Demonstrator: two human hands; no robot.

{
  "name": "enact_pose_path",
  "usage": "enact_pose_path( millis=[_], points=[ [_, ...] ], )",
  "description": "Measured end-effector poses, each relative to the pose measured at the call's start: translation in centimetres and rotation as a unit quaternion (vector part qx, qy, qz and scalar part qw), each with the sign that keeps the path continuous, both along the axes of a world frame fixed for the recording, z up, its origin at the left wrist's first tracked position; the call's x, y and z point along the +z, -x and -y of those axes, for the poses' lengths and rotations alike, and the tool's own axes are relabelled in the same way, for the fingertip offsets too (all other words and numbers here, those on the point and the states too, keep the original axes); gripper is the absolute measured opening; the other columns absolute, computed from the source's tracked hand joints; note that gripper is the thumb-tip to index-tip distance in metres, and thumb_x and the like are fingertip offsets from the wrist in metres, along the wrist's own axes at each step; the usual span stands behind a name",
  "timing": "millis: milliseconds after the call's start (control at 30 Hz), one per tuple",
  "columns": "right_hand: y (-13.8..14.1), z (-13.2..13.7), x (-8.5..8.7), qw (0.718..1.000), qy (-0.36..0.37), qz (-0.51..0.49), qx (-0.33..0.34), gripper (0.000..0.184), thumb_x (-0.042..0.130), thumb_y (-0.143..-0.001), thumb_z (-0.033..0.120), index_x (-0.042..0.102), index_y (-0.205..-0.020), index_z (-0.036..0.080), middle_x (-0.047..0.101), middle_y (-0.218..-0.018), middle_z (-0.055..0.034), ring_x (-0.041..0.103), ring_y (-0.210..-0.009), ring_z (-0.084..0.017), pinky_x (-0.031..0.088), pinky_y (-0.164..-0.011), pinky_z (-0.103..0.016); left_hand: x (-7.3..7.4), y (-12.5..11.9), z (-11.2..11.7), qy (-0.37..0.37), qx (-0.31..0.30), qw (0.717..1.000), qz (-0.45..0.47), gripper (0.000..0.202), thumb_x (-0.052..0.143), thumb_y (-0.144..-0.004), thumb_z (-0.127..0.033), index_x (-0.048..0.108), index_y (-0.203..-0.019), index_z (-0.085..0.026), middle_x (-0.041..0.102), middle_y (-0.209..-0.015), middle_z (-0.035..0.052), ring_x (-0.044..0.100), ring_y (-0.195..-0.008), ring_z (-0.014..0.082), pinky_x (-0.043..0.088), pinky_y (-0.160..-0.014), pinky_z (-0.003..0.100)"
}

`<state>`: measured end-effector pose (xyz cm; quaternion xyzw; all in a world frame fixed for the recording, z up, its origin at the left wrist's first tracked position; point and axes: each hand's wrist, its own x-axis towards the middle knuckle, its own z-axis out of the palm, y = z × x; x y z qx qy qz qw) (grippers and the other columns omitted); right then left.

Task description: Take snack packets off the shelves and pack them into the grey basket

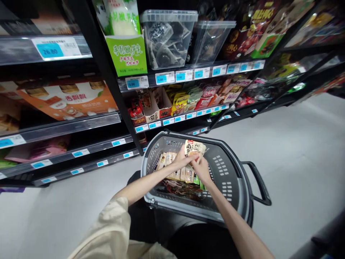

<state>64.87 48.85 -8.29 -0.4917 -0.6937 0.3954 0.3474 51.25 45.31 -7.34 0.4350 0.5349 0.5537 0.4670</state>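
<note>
Over the grey shopping basket [234,172], both hands grip a small cream snack packet [194,146] with dark lettering and a red corner. My left hand [183,158] is closed on the packet's left and lower side. My right hand [201,167] pinches its lower right part. Below the hands, several similar cream snack packets [178,175] lie in a row inside the basket. Dark glossy packaging [182,190] fills the near side, and a bit of green packaging [198,181] shows beside it. The forearms and hands hide part of the basket's contents.
Black shelves with price labels [133,83] stand ahead. Small snack packets [180,104] fill a low shelf, with clear plastic tubs [167,41] above. Boxed drinks [70,100] sit to the left. The basket's handle [260,183] sticks out right over the pale floor [304,154].
</note>
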Motion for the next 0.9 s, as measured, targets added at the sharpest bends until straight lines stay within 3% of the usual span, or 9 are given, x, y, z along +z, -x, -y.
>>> enact_pose_path(
  millis=[133, 333, 467, 567, 667, 767, 900],
  points=[
    [-0.1, 0.2, 0.3, 0.999, -0.023, 0.018, 0.014, 0.040, 0.068, -0.074, 0.048, 0.075, -0.096, 0.016, 0.081, -0.097, -0.0148, 0.075, -0.089, -0.033, 0.058, -0.079, -0.040, 0.1, -0.2, 0.2, -0.025, -0.020, 0.999, -0.020, 0.085, 0.091, -0.069, -0.048, 0.048, -0.137, -0.019, 0.065, -0.127, 0.0113, 0.064, -0.116, 0.0279, 0.050, -0.105, 0.044],
    [-0.3, -0.5, 1.2, 0.998, -0.042, 0.030, 0.045, 0.033, 0.063, -0.074, 0.044, 0.075, -0.090, 0.017, 0.081, -0.090, -0.0117, 0.074, -0.084, -0.030, 0.056, -0.074, -0.036, -0.1, 0.2, -0.7, -0.091, 0.004, 0.996, 0.013, 0.099, 0.097, -0.058, -0.042, 0.046, -0.140, -0.017, 0.064, -0.130, 0.0132, 0.063, -0.121, 0.0286, 0.049, -0.108, 0.044],
    [-1.1, -1.2, 2.2, 0.989, -0.083, 0.087, 0.092, 0.028, 0.059, -0.076, 0.039, 0.073, -0.089, 0.019, 0.079, -0.084, -0.0073, 0.074, -0.079, -0.026, 0.054, -0.073, -0.032, 0.9, 2.6, -1.0, -0.140, 0.034, 0.984, -0.109, 0.108, 0.098, -0.056, -0.036, 0.045, -0.149, -0.021, 0.069, -0.118, 0.0080, 0.067, -0.108, 0.0243, 0.052, -0.101, 0.039],
    [-1.7, -1.3, 2.8, 0.961, -0.131, 0.199, 0.140, 0.026, 0.062, -0.080, 0.036, 0.073, -0.096, 0.019, 0.080, -0.090, -0.0076, 0.075, -0.083, -0.027, 0.050, -0.071, -0.030, 1.7, 4.6, -1.0, -0.179, -0.055, 0.948, -0.258, 0.071, 0.094, -0.063, -0.036, 0.067, -0.127, -0.020, 0.070, -0.102, 0.0054, 0.068, -0.093, 0.0213, 0.054, -0.090, 0.033],
    [-2.1, -1.4, 3.1, 0.919, -0.171, 0.308, 0.180, 0.022, 0.065, -0.081, 0.028, 0.072, -0.101, 0.022, 0.080, -0.100, -0.0081, 0.075, -0.091, -0.028, 0.047, -0.070, -0.028, 1.7, 5.4, -1.0, -0.205, -0.175, 0.892, -0.363, 0.039, 0.086, -0.074, -0.033, 0.075, -0.107, -0.016, 0.069, -0.101, 0.0085, 0.069, -0.091, 0.0208, 0.054, -0.084, 0.030],
    [-2.4, -1.7, 3.1, 0.900, -0.160, 0.360, 0.185, 0.014, 0.066, -0.085, 0.027, 0.072, -0.096, 0.021, 0.080, -0.098, -0.0091, 0.076, -0.092, -0.028, 0.047, -0.070, -0.028, 1.5, 4.9, -0.7, -0.220, -0.216, 0.864, -0.398, 0.043, 0.081, -0.081, -0.036, 0.071, -0.118, -0.016, 0.070, -0.116, 0.0123, 0.070, -0.105, 0.0231, 0.054, -0.093, 0.031],
    [-2.5, -2.3, 2.9, 0.912, -0.136, 0.348, 0.167, 0.033, 0.069, -0.085, 0.030, 0.070, -0.116, 0.020, 0.081, -0.100, -0.0105, 0.078, -0.094, -0.030, 0.049, -0.072, -0.029, 2.3, 3.8, -0.4, -0.193, -0.216, 0.834, -0.470, 0.047, 0.073, -0.091, -0.042, 0.065, -0.133, -0.023, 0.070, -0.126, 0.0097, 0.070, -0.112, 0.0224, 0.053, -0.092, 0.028]
  ],
)
